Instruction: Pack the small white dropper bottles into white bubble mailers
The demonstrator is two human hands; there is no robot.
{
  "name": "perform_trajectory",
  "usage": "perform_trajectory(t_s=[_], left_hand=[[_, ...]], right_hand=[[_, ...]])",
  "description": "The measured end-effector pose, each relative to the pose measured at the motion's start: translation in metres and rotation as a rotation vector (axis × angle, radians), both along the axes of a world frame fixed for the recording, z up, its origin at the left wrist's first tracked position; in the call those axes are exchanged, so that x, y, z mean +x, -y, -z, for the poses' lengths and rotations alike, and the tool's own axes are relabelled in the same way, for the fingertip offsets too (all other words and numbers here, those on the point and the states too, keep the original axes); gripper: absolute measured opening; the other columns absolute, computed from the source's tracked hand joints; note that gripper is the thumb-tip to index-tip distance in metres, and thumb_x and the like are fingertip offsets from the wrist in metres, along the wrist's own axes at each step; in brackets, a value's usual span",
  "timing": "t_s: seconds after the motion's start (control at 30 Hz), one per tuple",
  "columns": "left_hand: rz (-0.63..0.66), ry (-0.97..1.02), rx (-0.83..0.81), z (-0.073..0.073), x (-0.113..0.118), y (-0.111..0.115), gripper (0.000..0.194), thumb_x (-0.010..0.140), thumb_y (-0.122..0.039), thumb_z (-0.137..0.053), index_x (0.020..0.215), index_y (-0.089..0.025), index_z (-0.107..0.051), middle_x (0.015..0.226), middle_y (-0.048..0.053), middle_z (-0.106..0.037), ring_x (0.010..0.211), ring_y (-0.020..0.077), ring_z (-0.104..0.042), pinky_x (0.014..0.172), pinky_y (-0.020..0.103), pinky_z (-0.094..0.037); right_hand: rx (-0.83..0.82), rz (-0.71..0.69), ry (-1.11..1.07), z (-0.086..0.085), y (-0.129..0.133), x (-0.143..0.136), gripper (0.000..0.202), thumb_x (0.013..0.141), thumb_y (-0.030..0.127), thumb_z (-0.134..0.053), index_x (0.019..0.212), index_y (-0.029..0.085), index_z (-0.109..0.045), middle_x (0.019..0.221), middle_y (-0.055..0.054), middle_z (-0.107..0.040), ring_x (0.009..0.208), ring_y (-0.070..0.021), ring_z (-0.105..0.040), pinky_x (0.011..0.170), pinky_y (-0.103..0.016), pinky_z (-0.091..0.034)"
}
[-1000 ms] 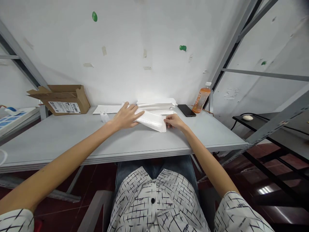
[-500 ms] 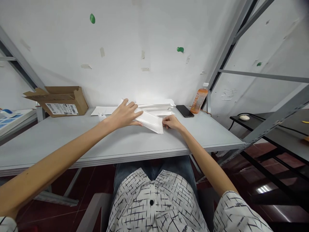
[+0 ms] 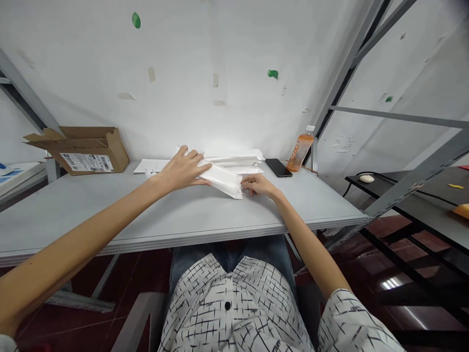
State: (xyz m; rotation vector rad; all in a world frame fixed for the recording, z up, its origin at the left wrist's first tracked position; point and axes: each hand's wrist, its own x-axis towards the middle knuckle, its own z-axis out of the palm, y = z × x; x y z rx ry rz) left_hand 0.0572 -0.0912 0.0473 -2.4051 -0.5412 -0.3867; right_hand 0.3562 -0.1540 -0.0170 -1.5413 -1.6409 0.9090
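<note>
A long white package in bubble wrap (image 3: pixel 223 181) lies tilted over the table, its right end nearer to me. My left hand (image 3: pixel 186 168) is wrapped over its left part from above, with the thumb along the near side. At the right end, the fingers of my right hand (image 3: pixel 256 184) are pinched at the package's edge; whatever is between the fingertips is too small to make out. Behind the package, flat white cartons or sheets (image 3: pixel 252 160) lie against the wall, and another white piece (image 3: pixel 145 166) shows left of my left hand.
On the grey table (image 3: pixel 205 220), an open cardboard box (image 3: pixel 88 151) with a label stands at the back left. A black phone (image 3: pixel 278 168) and an orange drink bottle (image 3: pixel 301 150) are at the back right. Metal shelf posts (image 3: pixel 339 80) rise beside the table.
The view has shifted slightly, so everything sits a little further left. Both hands keep their places on the package; the right fingers have moved only slightly at its end.
</note>
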Motion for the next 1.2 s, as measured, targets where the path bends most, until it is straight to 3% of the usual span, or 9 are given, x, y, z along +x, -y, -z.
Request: perform_trajectory(t_s=[0.27, 0.43, 0.63, 0.83, 1.03, 1.2], left_hand=[[-0.016, 0.006, -0.013, 0.002, -0.009, -0.010, 0.062, 0.093, -0.072, -0.039, 0.114, -0.023, -0.071, 0.105, 0.017, -0.068, 0.098, 0.0321, -0.061, 0.087, 0.050, -0.039], [-0.056, -0.025, 0.000, 0.007, -0.015, -0.017, 0.062, 0.094, -0.072, -0.036, 0.115, -0.024, -0.070, 0.102, 0.016, -0.069, 0.095, 0.0312, -0.062, 0.083, 0.046, -0.040], [-0.020, 0.015, -0.021, 0.015, -0.016, -0.020, 0.064, 0.094, -0.073, -0.037, 0.118, -0.023, -0.070, 0.105, 0.017, -0.069, 0.095, 0.0312, -0.061, 0.084, 0.046, -0.040], [-0.004, 0.013, -0.028, 0.024, -0.013, -0.019, 0.063, 0.094, -0.071, -0.039, 0.119, -0.022, -0.069, 0.105, 0.017, -0.069, 0.096, 0.0310, -0.061, 0.085, 0.045, -0.039], [0.007, 0.059, -0.062, 0.035, -0.011, -0.017, 0.058, 0.094, -0.068, -0.043, 0.119, -0.023, -0.069, 0.107, 0.017, -0.069, 0.100, 0.0313, -0.061, 0.087, 0.045, -0.040], [-0.029, 0.014, -0.013, 0.047, -0.005, -0.014, 0.057, 0.096, -0.066, -0.042, 0.120, -0.021, -0.068, 0.110, 0.017, -0.069, 0.100, 0.0309, -0.061, 0.086, 0.045, -0.041]], right_hand=[[0.043, -0.080, 0.088, -0.002, 0.002, 0.000, 0.023, 0.078, 0.033, -0.069, 0.090, 0.014, -0.075, 0.059, 0.000, -0.059, 0.051, -0.0100, -0.049, 0.049, -0.023, -0.034], [0.045, -0.154, 0.107, 0.000, 0.001, -0.002, 0.035, 0.075, 0.043, -0.074, 0.097, 0.016, -0.075, 0.073, -0.002, -0.065, 0.053, -0.0085, -0.048, 0.053, -0.023, -0.037], [0.140, -0.117, 0.216, 0.010, -0.006, -0.007, 0.048, 0.065, 0.045, -0.083, 0.104, 0.018, -0.075, 0.084, -0.001, -0.066, 0.067, -0.0111, -0.053, 0.064, -0.024, -0.039], [0.166, -0.053, 0.277, 0.014, -0.010, -0.008, 0.034, 0.069, 0.034, -0.080, 0.098, 0.018, -0.075, 0.087, -0.001, -0.068, 0.071, -0.0118, -0.054, 0.065, -0.023, -0.038], [0.178, -0.025, 0.337, 0.014, -0.012, -0.004, 0.042, 0.069, 0.036, -0.079, 0.108, 0.020, -0.074, 0.087, -0.001, -0.070, 0.076, -0.0147, -0.057, 0.069, -0.024, -0.038], [0.186, -0.048, 0.462, 0.015, -0.015, -0.004, 0.032, 0.072, 0.030, -0.073, 0.101, 0.021, -0.077, 0.086, 0.000, -0.068, 0.072, -0.0135, -0.054, 0.068, -0.024, -0.035]])
